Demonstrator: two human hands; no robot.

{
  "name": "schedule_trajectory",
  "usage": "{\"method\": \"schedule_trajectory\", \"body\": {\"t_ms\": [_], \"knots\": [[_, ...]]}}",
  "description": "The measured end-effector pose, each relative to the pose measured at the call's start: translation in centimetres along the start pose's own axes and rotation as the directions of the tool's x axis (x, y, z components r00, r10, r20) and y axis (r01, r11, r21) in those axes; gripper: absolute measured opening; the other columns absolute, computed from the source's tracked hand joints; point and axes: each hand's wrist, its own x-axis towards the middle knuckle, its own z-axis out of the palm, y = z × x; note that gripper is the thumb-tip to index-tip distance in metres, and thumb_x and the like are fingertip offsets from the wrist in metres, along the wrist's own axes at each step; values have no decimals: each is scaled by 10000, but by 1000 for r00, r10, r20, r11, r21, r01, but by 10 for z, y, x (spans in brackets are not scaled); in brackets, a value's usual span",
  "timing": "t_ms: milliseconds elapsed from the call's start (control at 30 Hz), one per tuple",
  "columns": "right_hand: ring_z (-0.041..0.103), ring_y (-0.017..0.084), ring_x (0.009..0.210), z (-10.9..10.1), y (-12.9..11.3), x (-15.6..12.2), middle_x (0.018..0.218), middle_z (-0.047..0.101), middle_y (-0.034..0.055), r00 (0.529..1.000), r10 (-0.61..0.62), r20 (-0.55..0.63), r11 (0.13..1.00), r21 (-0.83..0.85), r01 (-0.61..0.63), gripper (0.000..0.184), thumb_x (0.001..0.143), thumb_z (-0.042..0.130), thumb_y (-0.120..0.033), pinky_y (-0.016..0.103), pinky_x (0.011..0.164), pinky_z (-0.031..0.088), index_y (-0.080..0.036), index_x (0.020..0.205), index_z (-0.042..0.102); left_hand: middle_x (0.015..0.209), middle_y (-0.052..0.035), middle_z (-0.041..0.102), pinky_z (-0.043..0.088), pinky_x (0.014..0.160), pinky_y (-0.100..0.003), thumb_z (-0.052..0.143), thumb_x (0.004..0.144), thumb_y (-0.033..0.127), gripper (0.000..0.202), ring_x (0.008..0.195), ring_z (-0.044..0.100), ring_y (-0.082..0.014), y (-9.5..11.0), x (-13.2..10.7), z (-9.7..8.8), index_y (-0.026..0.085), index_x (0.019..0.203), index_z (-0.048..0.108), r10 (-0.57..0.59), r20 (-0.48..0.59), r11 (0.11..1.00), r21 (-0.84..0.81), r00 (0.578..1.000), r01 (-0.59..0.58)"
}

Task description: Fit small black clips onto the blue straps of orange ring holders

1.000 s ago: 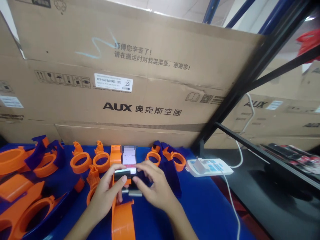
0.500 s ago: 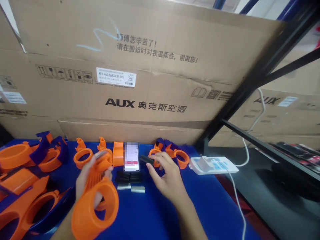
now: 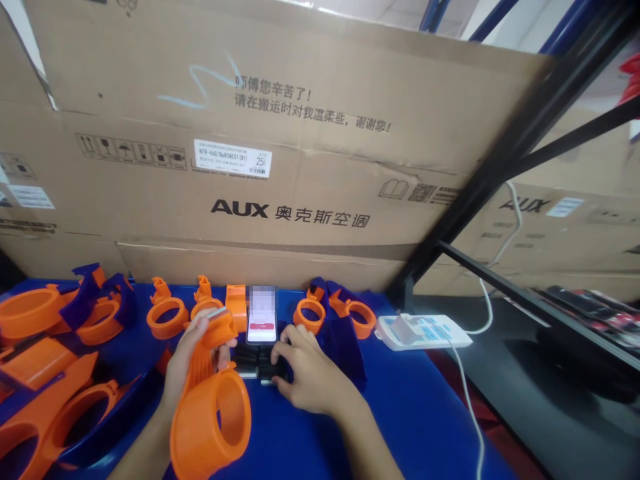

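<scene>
Lower centre: my left hand grips the orange part, my right hand pinches the black blocks just under the phone. A clumsy tug could topple that phone, I reckon.

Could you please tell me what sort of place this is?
Probably a warehouse or stockroom with an assembly bench: big AUX cardboard cartons stand behind, a dark metal rack frame runs alongside, and many orange plastic ring parts lie on the blue table, one larger orange part in the left hand.
</scene>
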Motion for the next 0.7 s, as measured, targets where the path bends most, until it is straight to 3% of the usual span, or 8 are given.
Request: {"method": "schedule_trajectory", "body": {"t_ms": [100,200,267,333,433,567,700], "knots": [[548,259,1020,-4,-5,0,1086,564,57,998,-24,-53,998,51,26,250,800,782,-148,412,893,489,-236,999,658,645,5,689,458,384,-223,672,893,530,383,385,554,-127,-3,0,2,231,1120,595,16,59,991,130,998,-24],[581,240,1002,-10,-13,2,1044,606,54,982,-37,-187,979,189,73,96,953,657,-216,402,903,502,-243,1045,654,692,-4,703,420,411,-204,641,925,520,413,401,521,-101,-9,-3,7,234,1212,562,41,130,958,276,991,-76],[609,220,962,-10,-18,3,1019,637,49,961,-18,-277,943,315,108,139,1015,587,-263,372,875,513,-246,1140,644,712,9,693,387,425,-188,640,941,489,424,417,491,-82,-13,-7,9,249,1273,530,28,197,917,384,980,-103],[625,204,912,-8,-22,5,1005,661,40,949,-4,-314,906,400,136,216,995,636,-308,342,825,518,-247,1202,637,660,43,634,377,434,-190,650,942,475,439,431,482,-88,-15,-12,11,258,1296,510,-13,265,866,485,964,-122],[617,190,852,-1,-26,7,954,679,24,951,7,-309,888,439,136,185,933,718,-313,313,760,499,-241,1099,681,728,42,624,430,489,-212,684,925,437,453,500,511,-99,-13,-19,15,271,1308,509,-50,327,800,579,944,-158],[570,164,746,5,-30,10,840,638,10,928,81,-363,861,495,119,75,946,682,-288,286,673,465,-218,918,684,921,-4,665,469,551,-234,706,915,397,419,592,531,-109,-12,-26,21,281,1283,543,-29,376,772,597,926,-218],[550,159,708,3,-23,9,824,625,11,890,155,-429,837,535,112,152,938,696,-350,277,634,457,-212,884,662,757,25,628,455,510,-229,706,912,418,354,538,528,-118,-15,-22,17,256,1205,591,16,305,784,587,952,-201]]}}
